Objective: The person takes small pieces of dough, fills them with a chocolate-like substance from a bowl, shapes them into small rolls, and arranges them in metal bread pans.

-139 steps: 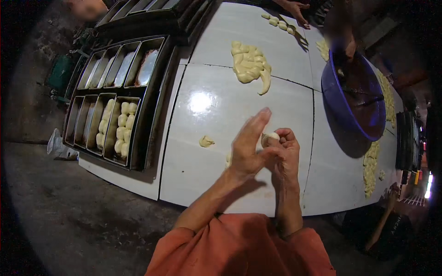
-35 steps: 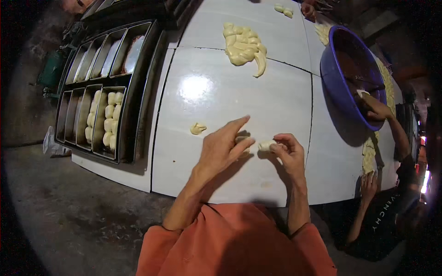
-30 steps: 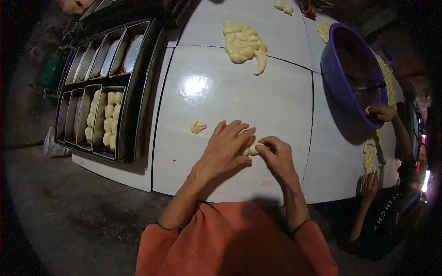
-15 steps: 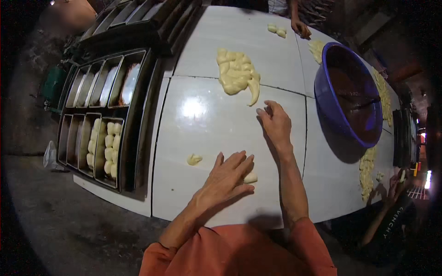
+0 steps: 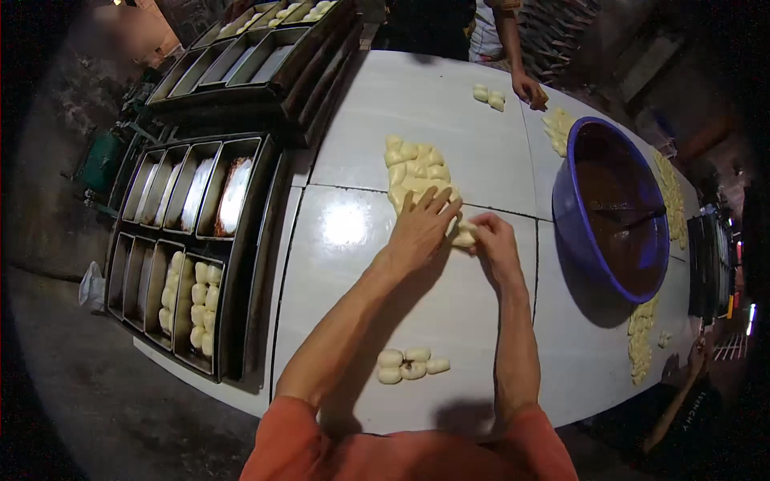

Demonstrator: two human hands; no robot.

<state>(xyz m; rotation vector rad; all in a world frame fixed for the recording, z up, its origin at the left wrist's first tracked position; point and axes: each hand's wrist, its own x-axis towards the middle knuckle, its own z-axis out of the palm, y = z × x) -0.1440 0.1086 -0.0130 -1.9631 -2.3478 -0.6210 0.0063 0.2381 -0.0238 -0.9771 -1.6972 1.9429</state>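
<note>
A pale yellow sheet of dough (image 5: 417,164), scored into lumps, lies on the white tiled table. My left hand (image 5: 421,228) rests over its near edge, fingers spread and stretched out. Just to the right, my right hand (image 5: 499,240) pinches the end of the dough, where a small piece (image 5: 464,234) shows between the two hands. Whether that piece is still joined to the sheet is hidden by my left hand. Closer to me, several small dough rolls (image 5: 413,365) sit together in a cluster; a few have dark brown filling or smears showing.
Metal loaf pans (image 5: 180,256) stand at left, two holding dough rolls, with more stacked pans (image 5: 249,60) behind. A purple basin (image 5: 561,216) of brown filling is at right, near dough strips (image 5: 642,337). Other people's hands (image 5: 529,90) work at the far edge and right side.
Both hands have moved to the dough sheet; my left left the near table, uncovering the cluster of rolls. My right has closed on the dough. The small scrap at left is gone; the view has shifted.
</note>
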